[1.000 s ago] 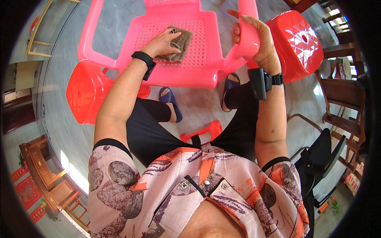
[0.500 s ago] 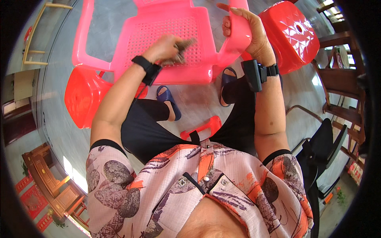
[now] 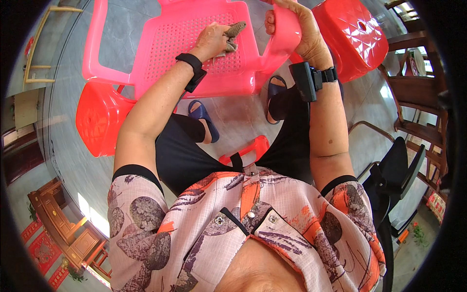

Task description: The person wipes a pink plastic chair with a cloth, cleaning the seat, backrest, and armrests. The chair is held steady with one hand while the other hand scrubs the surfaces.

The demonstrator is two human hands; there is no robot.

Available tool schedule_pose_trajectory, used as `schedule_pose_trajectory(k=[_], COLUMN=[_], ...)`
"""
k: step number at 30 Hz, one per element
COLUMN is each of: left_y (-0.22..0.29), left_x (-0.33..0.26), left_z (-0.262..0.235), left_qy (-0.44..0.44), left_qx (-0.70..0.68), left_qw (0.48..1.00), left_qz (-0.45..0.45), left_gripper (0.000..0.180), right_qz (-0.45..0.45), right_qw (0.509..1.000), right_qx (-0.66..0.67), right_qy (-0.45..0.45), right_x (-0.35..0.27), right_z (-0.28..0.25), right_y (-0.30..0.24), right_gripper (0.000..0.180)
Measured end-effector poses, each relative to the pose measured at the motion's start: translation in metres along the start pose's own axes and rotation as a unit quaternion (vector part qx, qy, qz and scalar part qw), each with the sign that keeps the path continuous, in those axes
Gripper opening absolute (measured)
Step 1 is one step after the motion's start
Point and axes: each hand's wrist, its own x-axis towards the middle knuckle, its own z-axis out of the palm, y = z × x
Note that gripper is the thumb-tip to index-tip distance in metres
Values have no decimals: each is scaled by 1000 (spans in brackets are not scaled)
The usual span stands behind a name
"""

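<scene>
Evidently, the left hand [image 3: 211,41] is closed round a bunched cloth [image 3: 235,31], which is held at the right part of the seat [image 3: 170,48]; the right armrest [image 3: 287,31] is clasped by the right hand [image 3: 308,37], fingers wrapped round, seemingly so that the chair [image 3: 224,88] is kept steady; beyond, it is flanked by a left stool [image 3: 99,119] and a right stool [image 3: 357,41]

Pink patterned shirt [image 3: 250,197], black-edged sleeves [image 3: 138,209]; black trousers [image 3: 292,134]; blue slippers [image 3: 200,112]; black wristbands [image 3: 189,60].
</scene>
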Motion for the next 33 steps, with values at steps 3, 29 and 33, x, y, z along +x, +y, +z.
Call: schedule_pose_trajectory(k=[3, 29, 33], left_y=[5, -76, -66], left_x=[-11, 29, 22], left_z=[-4, 8, -2], left_qy=[-76, 87, -26], left_qx=[-43, 136, 41], left_qw=[996, 985, 999], left_qz=[-15, 55, 3], left_gripper=[24, 51, 39], right_qz=[7, -31, -8], right_qw=[999, 997, 999], right_qx=[23, -33, -8], right_qy=[-21, -54, -40], right_x=[5, -2, -3], right_z=[-5, 1, -1], right_y=[2, 5, 3], right_gripper=[38, 55, 50])
